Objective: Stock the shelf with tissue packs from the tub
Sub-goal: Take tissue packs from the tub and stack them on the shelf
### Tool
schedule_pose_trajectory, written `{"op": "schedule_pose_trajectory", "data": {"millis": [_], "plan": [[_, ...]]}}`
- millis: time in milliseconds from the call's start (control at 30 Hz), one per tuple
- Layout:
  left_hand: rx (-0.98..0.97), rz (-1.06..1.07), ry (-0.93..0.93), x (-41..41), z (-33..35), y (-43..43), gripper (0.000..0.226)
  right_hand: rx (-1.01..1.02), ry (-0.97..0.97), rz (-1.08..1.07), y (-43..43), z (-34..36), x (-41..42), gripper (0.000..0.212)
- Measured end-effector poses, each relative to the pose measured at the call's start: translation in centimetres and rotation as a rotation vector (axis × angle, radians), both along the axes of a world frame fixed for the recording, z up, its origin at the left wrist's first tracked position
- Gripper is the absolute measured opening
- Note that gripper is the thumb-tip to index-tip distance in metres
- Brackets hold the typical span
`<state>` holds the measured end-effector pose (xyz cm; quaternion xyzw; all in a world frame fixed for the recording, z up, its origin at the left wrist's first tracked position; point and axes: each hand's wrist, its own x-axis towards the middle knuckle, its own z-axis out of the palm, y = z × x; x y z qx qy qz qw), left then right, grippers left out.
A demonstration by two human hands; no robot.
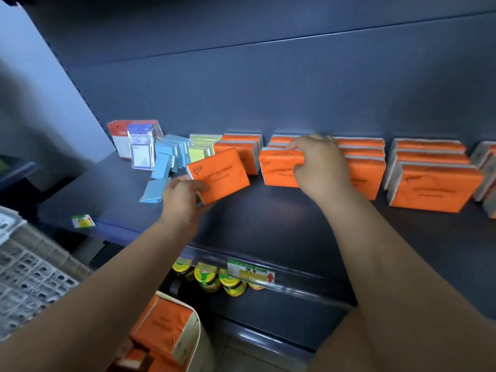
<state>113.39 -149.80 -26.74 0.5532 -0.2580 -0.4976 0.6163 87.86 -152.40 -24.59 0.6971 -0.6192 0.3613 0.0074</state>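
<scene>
Rows of orange tissue packs [434, 187] stand along the back of the dark shelf [268, 218]. My left hand [181, 196] grips the lower corner of one orange pack [218, 174], tilted, just in front of the left row. My right hand [320, 163] holds the right end of another orange pack [279, 169] standing at the front of the middle row. Below at the bottom left, a cream tub [196, 334] holds more orange packs [163, 323].
Small blue packets [167, 154] and yellow-green packets [200, 149] crowd the shelf's left end beside red and white cards [139, 146]. Jars [206, 280] stand on the shelf below, behind a price label [251, 272]. A grey plastic crate [29, 272] is at the left.
</scene>
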Motion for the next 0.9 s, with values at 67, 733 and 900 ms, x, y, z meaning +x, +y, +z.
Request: {"op": "schedule_pose_trajectory", "data": {"millis": [67,733,900], "plan": [[0.04,-0.037,-0.005,0.2,0.1,-0.5,0.056,0.001,0.028,-0.032,-0.1,-0.3,0.1,0.053],[0.06,0.054,-0.631,1.1,-2.4,-6.2,0.04,0.103,0.203,-0.201,-0.2,0.0,2.6,0.055],[0.116,0.106,-0.551,-0.5,-2.2,-7.0,0.057,0.108,0.186,-0.197,-0.1,0.2,2.6,0.05]]}}
